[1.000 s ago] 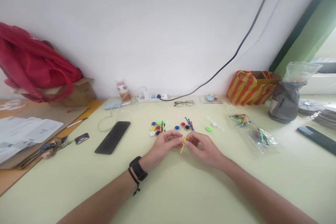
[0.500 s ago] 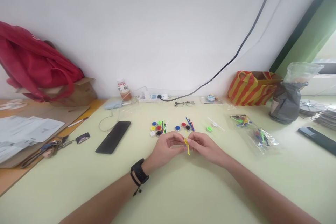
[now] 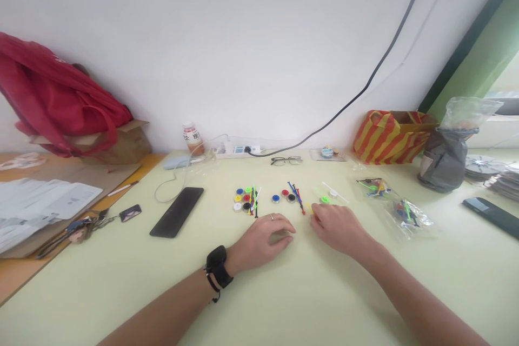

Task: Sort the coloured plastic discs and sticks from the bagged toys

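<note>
My left hand (image 3: 263,240) rests low over the table, thumb and fingers apart, with nothing between them. To its right, my right hand (image 3: 334,225) is closed, knuckles up. A bit of a thin yellow plastic stick (image 3: 308,208) shows at its fingertips; the fingers cover the rest. Just beyond the right hand lie a green disc (image 3: 325,200), a white disc (image 3: 333,193) and a white stick (image 3: 335,193). Between the hands and farther back are a blue disc (image 3: 276,198), a red disc (image 3: 285,193), a black disc (image 3: 291,198) and blue and red sticks (image 3: 298,198).
Several coloured discs (image 3: 237,199) and sticks (image 3: 253,201) form a group at left. A black phone (image 3: 177,212) lies left of them; glasses (image 3: 286,160) and a power strip (image 3: 237,152) are at the back. Clear bags of parts (image 3: 409,216) and another phone (image 3: 492,216) lie right.
My hands have come apart. The right hand has moved right with the yellow stick toward the green disc. The left hand has let go, lowered and opened.
</note>
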Tool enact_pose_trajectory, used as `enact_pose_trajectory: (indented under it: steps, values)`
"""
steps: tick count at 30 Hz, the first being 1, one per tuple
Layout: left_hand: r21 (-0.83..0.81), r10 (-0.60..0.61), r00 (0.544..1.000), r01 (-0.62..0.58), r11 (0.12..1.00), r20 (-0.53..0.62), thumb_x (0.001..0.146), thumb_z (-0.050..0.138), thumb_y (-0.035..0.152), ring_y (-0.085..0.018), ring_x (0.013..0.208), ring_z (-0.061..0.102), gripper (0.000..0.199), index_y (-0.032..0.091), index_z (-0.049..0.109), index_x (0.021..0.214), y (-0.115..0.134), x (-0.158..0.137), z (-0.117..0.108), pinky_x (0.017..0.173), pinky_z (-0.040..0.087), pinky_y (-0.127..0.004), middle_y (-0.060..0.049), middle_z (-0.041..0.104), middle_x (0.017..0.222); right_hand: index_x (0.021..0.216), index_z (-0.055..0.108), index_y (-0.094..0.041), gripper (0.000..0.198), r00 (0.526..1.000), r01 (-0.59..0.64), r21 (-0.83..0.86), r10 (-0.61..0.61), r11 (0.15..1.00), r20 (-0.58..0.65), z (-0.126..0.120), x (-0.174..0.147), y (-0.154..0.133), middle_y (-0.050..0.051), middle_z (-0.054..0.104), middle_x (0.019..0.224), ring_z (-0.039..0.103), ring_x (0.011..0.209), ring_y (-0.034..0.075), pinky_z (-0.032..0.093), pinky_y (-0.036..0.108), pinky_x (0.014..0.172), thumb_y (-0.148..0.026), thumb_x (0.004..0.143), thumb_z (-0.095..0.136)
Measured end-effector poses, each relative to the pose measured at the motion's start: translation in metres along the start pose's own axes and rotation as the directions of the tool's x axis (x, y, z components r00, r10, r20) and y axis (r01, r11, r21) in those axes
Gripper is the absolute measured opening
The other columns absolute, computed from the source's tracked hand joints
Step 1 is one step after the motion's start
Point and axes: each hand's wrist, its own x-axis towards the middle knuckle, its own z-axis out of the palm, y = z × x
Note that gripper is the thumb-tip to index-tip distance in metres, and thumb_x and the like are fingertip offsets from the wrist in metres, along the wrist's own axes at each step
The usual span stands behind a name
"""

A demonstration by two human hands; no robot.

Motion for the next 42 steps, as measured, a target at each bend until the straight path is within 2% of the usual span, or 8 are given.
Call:
enact_pose_trajectory:
  steps: [5,15,25,28,30,34,38,42]
  values:
    - [0.035,0.009,0.998,-0.011,0.999,0.059,0.096,0.063,0.022,-0.023,0.113,0.065,0.019,0.024,0.071,0.113,0.000,0.000,0.000,0.102,0.053,-0.037,-0.007,0.073,0.116,0.104,0.063,-0.016,0.024,0.993,-0.062,-0.154,0.077,0.986,0.095,0.003,0.001,0.010,0.012,0.074,0.090,0.072,0.078,0.026,0.031,0.034,0.058,-0.024,0.104,0.041]
    - [0.051,0.011,0.997,-0.015,0.999,0.072,0.097,0.062,0.023,-0.023,0.116,0.063,0.021,0.025,0.069,0.117,-0.001,-0.002,0.000,0.104,0.051,-0.039,-0.007,0.071,0.119,0.103,0.064,-0.019,0.029,0.974,-0.135,-0.129,0.156,0.982,0.166,0.005,0.011,0.016,0.012,0.075,0.094,0.074,0.087,0.029,0.043,0.033,0.064,-0.030,0.107,0.038]
    - [0.031,0.019,0.998,-0.021,0.999,0.059,0.098,0.062,0.026,-0.023,0.112,0.064,0.017,0.024,0.071,0.112,0.000,-0.003,0.000,0.102,0.052,-0.039,-0.007,0.072,0.117,0.110,0.062,-0.017,0.027,0.951,-0.283,-0.171,0.299,0.944,0.074,0.016,0.030,0.033,0.015,0.074,0.103,0.073,0.095,0.030,0.044,0.034,0.069,-0.033,0.108,0.041]
    - [0.023,0.025,0.999,-0.027,0.999,0.047,0.098,0.063,0.026,-0.023,0.111,0.065,0.016,0.024,0.072,0.110,-0.002,-0.003,0.000,0.101,0.053,-0.039,-0.007,0.073,0.115,0.104,0.063,-0.019,0.025,0.951,-0.309,-0.130,0.310,0.942,-0.015,0.016,0.028,0.034,0.012,0.074,0.103,0.072,0.092,0.028,0.040,0.032,0.065,-0.035,0.106,0.044]
    - [0.019,0.038,0.998,-0.039,0.999,0.043,0.098,0.063,0.027,-0.024,0.110,0.065,0.016,0.024,0.072,0.110,-0.003,-0.002,0.000,0.100,0.053,-0.038,-0.008,0.073,0.113,0.101,0.063,-0.020,0.022,0.957,-0.275,-0.047,0.268,0.960,-0.114,0.016,0.024,0.031,0.009,0.074,0.104,0.071,0.090,0.025,0.038,0.031,0.064,-0.036,0.104,0.048]
    - [0.020,0.048,0.997,-0.049,0.999,0.055,0.097,0.063,0.026,-0.024,0.110,0.064,0.016,0.023,0.073,0.110,-0.003,-0.001,-0.001,0.100,0.053,-0.038,-0.008,0.073,0.112,0.106,0.065,-0.024,0.021,0.975,-0.040,0.136,0.068,0.990,-0.212,0.017,0.018,0.016,0.005,0.072,0.108,0.069,0.090,0.020,0.040,0.030,0.068,-0.035,0.104,0.048]
    - [0.025,0.041,0.997,-0.043,0.999,0.072,0.098,0.062,0.023,-0.023,0.110,0.064,0.016,0.023,0.072,0.110,-0.002,-0.001,-0.001,0.101,0.052,-0.038,-0.007,0.073,0.111,0.122,0.066,-0.025,0.026,0.986,0.057,0.237,-0.017,0.970,-0.168,0.020,0.012,0.001,0.005,0.070,0.120,0.069,0.094,0.018,0.042,0.028,0.071,-0.031,0.103,0.048]
    - [0.027,0.030,0.997,-0.032,0.999,0.078,0.098,0.061,0.023,-0.023,0.110,0.064,0.016,0.024,0.072,0.109,-0.001,-0.001,-0.002,0.100,0.052,-0.037,-0.006,0.073,0.111,0.107,0.071,-0.024,0.025,0.996,0.049,0.227,-0.031,0.973,-0.083,0.021,0.009,-0.007,0.003,0.071,0.114,0.068,0.089,0.017,0.040,0.028,0.069,-0.029,0.104,0.047]
